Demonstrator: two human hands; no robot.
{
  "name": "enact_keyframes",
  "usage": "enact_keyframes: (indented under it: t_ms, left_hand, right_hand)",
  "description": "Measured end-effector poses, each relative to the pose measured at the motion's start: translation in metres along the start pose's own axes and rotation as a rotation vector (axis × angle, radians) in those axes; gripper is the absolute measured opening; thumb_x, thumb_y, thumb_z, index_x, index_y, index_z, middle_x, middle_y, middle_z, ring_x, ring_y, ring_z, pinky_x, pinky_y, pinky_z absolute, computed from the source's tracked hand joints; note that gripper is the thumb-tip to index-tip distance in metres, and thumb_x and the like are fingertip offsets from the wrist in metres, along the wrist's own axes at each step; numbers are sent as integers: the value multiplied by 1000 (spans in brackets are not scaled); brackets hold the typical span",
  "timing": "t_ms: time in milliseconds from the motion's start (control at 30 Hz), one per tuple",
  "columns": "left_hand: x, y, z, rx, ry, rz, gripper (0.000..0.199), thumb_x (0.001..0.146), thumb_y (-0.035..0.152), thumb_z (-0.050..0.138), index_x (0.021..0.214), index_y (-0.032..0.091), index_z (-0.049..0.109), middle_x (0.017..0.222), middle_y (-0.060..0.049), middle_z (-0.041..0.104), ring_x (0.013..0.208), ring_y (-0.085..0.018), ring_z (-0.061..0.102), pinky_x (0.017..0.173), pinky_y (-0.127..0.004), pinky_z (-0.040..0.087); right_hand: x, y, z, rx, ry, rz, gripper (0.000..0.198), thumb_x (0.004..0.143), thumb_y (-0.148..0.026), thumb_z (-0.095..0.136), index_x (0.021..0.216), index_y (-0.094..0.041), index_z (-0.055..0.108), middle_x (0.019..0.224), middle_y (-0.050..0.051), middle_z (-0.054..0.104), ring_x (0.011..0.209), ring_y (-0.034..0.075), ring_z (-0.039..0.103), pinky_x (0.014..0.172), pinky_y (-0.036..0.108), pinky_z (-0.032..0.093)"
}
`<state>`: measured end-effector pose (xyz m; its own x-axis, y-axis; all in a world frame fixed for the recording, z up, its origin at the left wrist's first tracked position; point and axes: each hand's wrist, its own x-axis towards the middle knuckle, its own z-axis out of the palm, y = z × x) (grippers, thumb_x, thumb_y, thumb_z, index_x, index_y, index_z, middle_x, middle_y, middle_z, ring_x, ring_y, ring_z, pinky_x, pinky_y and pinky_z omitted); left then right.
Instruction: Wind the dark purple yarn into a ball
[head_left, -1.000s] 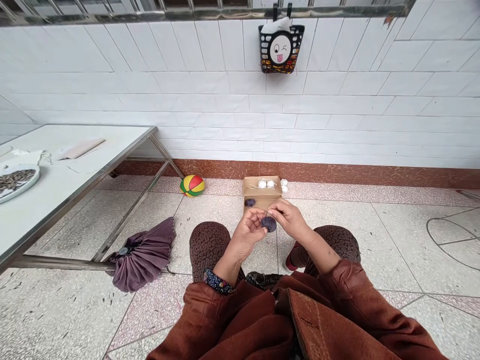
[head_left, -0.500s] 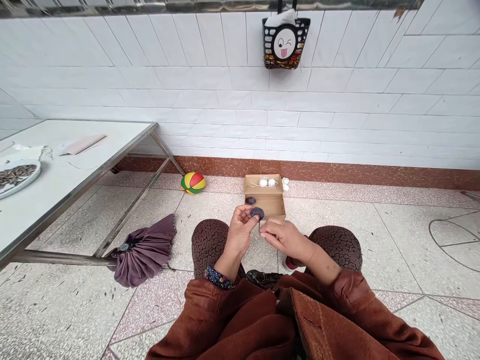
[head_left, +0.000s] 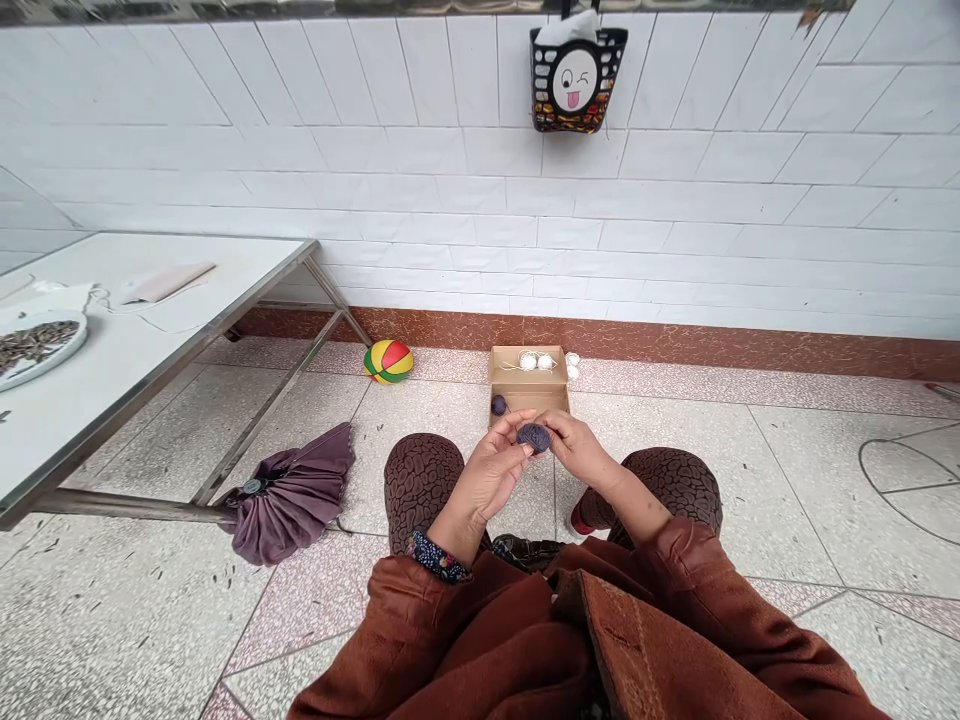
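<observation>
A small ball of dark purple-grey yarn (head_left: 533, 437) sits in the fingertips of my left hand (head_left: 491, 470), held between thumb and fingers. My right hand (head_left: 581, 445) is closed at the ball's right side, its fingertips pinched against the yarn; the strand between them is too fine to make out. Just beyond my hands, an open cardboard box (head_left: 529, 397) stands on the floor. A second dark yarn ball (head_left: 499, 404) lies in its near left corner, and white yarn balls (head_left: 536, 362) rest on its lid side.
More white balls (head_left: 572, 365) lie beside the box. To the left are a striped toy ball (head_left: 388, 361), a folded purple umbrella (head_left: 292, 495) and a metal-framed table (head_left: 247, 262) bearing a plate (head_left: 75, 343). A black basket (head_left: 577, 85) hangs on the tiled wall.
The yarn ball and my left hand have shifted slightly right and down. My right hand has come up from below the ball to its right side. The dark ball in the box has moved slightly.
</observation>
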<state>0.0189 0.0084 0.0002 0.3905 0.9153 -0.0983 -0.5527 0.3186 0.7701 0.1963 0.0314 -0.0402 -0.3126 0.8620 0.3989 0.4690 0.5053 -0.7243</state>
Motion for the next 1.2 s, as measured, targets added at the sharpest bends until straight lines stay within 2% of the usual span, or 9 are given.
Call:
enact_keyframes:
  t_ms: [200, 300, 433, 600, 733, 833, 933, 1033, 1200]
  left_hand:
    - [6, -4, -9, -53, 76, -15, 39, 65, 22, 89, 102, 19, 75, 103, -4, 68, 93, -14, 62, 88, -28, 49]
    - [9, -5, -14, -27, 155, 31, 36, 64, 22, 90, 97, 19, 74, 100, -2, 69, 89, -13, 61, 85, -27, 49]
    - [9, -7, -19, 119, 240, 144, 36, 65, 21, 89, 97, 20, 74, 96, -2, 70, 90, -13, 61, 87, -28, 47]
    - [2, -12, -19, 230, 149, 79, 36, 66, 25, 89, 98, 20, 74, 92, -2, 70, 85, -14, 61, 80, -28, 46]
    - [-3, -13, -15, 269, 14, 15, 36, 67, 29, 89, 98, 19, 73, 91, -4, 69, 81, -15, 59, 71, -26, 46]
    - [-4, -10, -13, 227, -31, 6, 51, 70, 29, 88, 115, 24, 67, 92, -3, 69, 78, -14, 60, 67, -25, 46]
    - [-6, -6, -11, 166, -21, -15, 57, 75, 31, 85, 127, 27, 63, 96, -2, 69, 68, -10, 60, 65, -25, 48]
    - [-6, -4, -12, 124, 6, -44, 46, 75, 33, 84, 117, 22, 69, 98, -3, 68, 64, -8, 60, 66, -26, 49]
    - [-3, -8, -17, 80, 76, -46, 45, 70, 29, 88, 110, 20, 70, 95, -2, 68, 67, -9, 62, 69, -26, 51]
  right_hand:
    - [-18, 1, 10, 28, -95, 60, 24, 104, -30, 46, 87, -20, 59, 70, -1, 58, 65, 15, 57, 63, 26, 46]
    - [-19, -11, 3, 40, -129, 26, 28, 106, -36, 45, 87, -20, 60, 71, -1, 59, 67, 15, 57, 65, 26, 47]
    - [-16, -35, -16, 73, -129, -71, 30, 105, -39, 49, 86, -20, 62, 76, 1, 63, 71, 15, 59, 70, 27, 48]
    - [3, -50, -36, 41, -51, -152, 24, 105, -36, 49, 97, -22, 66, 85, 4, 67, 79, 17, 62, 75, 30, 50]
    - [17, -39, -35, 13, 20, -102, 23, 103, -35, 52, 91, -21, 66, 84, 4, 66, 79, 18, 61, 75, 30, 49]
    - [14, -25, -22, 49, 35, 3, 21, 101, -33, 54, 87, -21, 65, 80, 2, 64, 75, 16, 60, 71, 28, 47]
    - [3, -11, -6, 84, 2, 62, 21, 101, -30, 50, 86, -20, 62, 79, 1, 63, 73, 16, 58, 71, 27, 45]
    - [-8, -1, 6, 95, -22, 82, 22, 101, -29, 47, 85, -20, 59, 77, 1, 61, 71, 16, 57, 68, 27, 44]
    - [-16, 2, 8, 63, -61, 87, 21, 100, -26, 47, 80, -21, 54, 73, 0, 58, 68, 16, 56, 66, 26, 43]
